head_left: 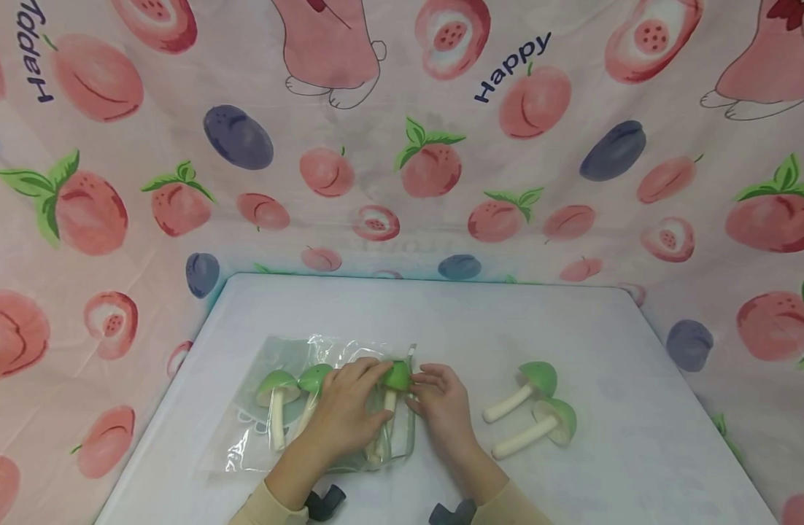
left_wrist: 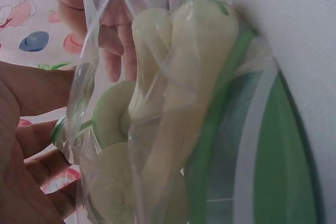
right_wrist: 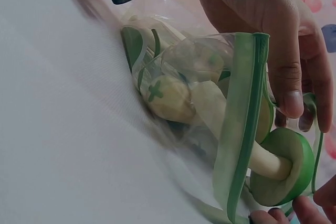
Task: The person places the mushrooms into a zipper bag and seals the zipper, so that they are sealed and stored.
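Note:
A clear zip bag [head_left: 244, 441] with green edging lies on the table with several green-capped toy mushrooms [head_left: 277, 385] inside. My left hand [head_left: 349, 412] lies over the bag, its thumb and fingers gripping the plastic near the mouth. One mushroom [right_wrist: 304, 156] sits in the opening, cap outward and stem pointing into the bag. At the mouth's right side, my right hand [head_left: 444, 401] touches that cap with its fingertips. In the left wrist view, pale stems [left_wrist: 194, 51] show through the plastic. Part of the bag's contents is hidden under my left hand.
To the right of the bag, two loose toy mushrooms [head_left: 536, 378] lie side by side on the white table [head_left: 605, 328]. Dark wrist mounts [head_left: 326, 503] sit at both wrists. A fruit-patterned cloth [head_left: 376, 131] hangs behind and beside the table.

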`<state>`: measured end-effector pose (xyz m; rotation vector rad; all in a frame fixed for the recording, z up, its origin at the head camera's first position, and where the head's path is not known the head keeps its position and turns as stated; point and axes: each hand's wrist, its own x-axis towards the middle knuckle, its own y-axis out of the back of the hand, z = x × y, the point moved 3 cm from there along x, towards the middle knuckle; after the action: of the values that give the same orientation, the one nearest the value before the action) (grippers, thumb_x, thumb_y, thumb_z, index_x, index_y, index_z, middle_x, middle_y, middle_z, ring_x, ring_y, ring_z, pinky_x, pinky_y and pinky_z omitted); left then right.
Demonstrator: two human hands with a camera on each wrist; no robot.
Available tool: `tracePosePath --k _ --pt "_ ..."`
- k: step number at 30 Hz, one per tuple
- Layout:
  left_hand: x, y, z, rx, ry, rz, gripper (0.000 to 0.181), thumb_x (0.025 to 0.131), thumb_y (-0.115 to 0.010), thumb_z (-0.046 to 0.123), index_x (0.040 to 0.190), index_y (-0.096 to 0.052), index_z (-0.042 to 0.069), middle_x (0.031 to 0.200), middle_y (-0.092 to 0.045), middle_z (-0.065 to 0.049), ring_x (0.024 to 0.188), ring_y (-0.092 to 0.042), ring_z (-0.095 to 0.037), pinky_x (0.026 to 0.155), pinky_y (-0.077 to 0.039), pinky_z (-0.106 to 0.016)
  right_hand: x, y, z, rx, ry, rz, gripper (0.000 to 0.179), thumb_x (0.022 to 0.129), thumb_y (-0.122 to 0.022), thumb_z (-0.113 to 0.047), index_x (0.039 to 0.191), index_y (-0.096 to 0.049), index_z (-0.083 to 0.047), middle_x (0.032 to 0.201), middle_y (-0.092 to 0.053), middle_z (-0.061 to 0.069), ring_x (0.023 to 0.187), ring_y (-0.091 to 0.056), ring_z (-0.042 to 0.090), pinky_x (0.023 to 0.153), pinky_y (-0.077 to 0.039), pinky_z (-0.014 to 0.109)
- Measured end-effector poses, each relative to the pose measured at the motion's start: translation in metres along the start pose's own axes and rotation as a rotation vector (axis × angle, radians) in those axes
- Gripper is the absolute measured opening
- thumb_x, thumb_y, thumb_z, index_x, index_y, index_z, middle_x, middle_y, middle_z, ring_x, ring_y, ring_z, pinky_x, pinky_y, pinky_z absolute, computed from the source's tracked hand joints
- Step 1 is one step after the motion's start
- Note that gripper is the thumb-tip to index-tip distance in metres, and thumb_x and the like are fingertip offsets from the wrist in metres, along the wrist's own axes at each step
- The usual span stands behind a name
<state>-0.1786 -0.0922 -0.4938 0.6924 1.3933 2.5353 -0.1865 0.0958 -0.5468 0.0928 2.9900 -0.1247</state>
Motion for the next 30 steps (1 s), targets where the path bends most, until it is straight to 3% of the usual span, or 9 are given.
tracePosePath --k 6,13,21,30 --pt "-0.0004 -0.0002 -0.0007 0.009 -0.001 0.007 0.077 0.077 -0.097 0.029 0.146 -0.065 0.019 0.14 -0.067 -0.001 0.129 -0.065 -0.029 0.107 -0.047 -0.055 0.0 -0.0006 -0.0003 -0.012 0.001 -0.02 0.044 0.098 -0.062 0.0 0.141 -0.053 0.002 0.136 -0.065 0.026 0.12 -0.073 0.032 0.1 -0.063 0.04" --pt "-0.001 -0.0002 -0.0008 0.01 -0.005 0.008 0.077 0.077 -0.097 0.029 0.146 -0.065 0.02 0.14 -0.066 -0.001 0.13 -0.064 -0.029 0.107 -0.047 -0.055 -0.0008 -0.0019 -0.0021 -0.051 0.012 -0.032 0.051 0.09 -0.06 0.005 0.141 -0.054 0.003 0.137 -0.066 0.027 0.123 -0.072 0.036 0.101 -0.063 0.038" --pt "-0.0007 0.0014 0.0004 0.005 0.002 -0.002 0.076 0.078 -0.096 0.029 0.146 -0.065 0.02 0.142 -0.066 -0.002 0.131 -0.064 -0.03 0.108 -0.047 -0.055 -0.0028 -0.0037 -0.0033 -0.073 0.027 -0.059 0.052 0.09 -0.061 0.006 0.142 -0.053 0.002 0.14 -0.066 0.026 0.129 -0.069 0.039 0.105 -0.06 0.039" --pt "-0.0003 0.0017 0.0004 0.008 -0.01 -0.009 0.077 0.078 -0.097 0.029 0.147 -0.064 0.02 0.143 -0.065 -0.002 0.132 -0.063 -0.031 0.108 -0.047 -0.056 -0.0048 -0.0053 -0.0062 -0.163 0.051 -0.068 0.051 0.09 -0.064 0.003 0.14 -0.055 0.0 0.136 -0.07 0.022 0.128 -0.069 0.039 0.111 -0.055 0.048"
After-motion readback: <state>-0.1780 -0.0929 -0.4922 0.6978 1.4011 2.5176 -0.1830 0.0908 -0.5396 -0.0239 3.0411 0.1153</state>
